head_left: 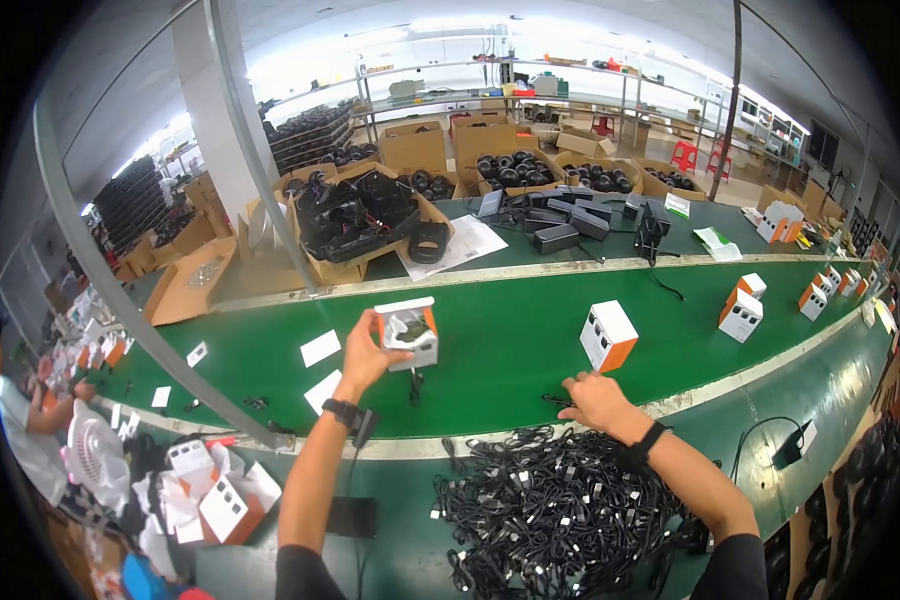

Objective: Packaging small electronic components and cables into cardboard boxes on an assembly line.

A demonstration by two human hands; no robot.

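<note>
My left hand (370, 352) grips a small white and orange box (422, 350) by its side, over the green belt. The box's top is open, and something in clear wrapping with dark parts shows inside. A short black cable (415, 386) is just below the box. My right hand (602, 402) is low over the near side of the belt, its fingers pinched at a small bundled black cable (556, 400). Beyond that hand a closed white and orange box (608, 336) stands upright. A large heap of black cables (560, 505) lies on the near bench below my right forearm.
More boxes (741, 315) stand along the belt (510, 350) to the right. White cards (320, 348) lie left of my left hand. A metal post (170, 355) rises at left, near a white fan (95, 450) and another person (30, 420). Black adapters (570, 225) lie across the belt.
</note>
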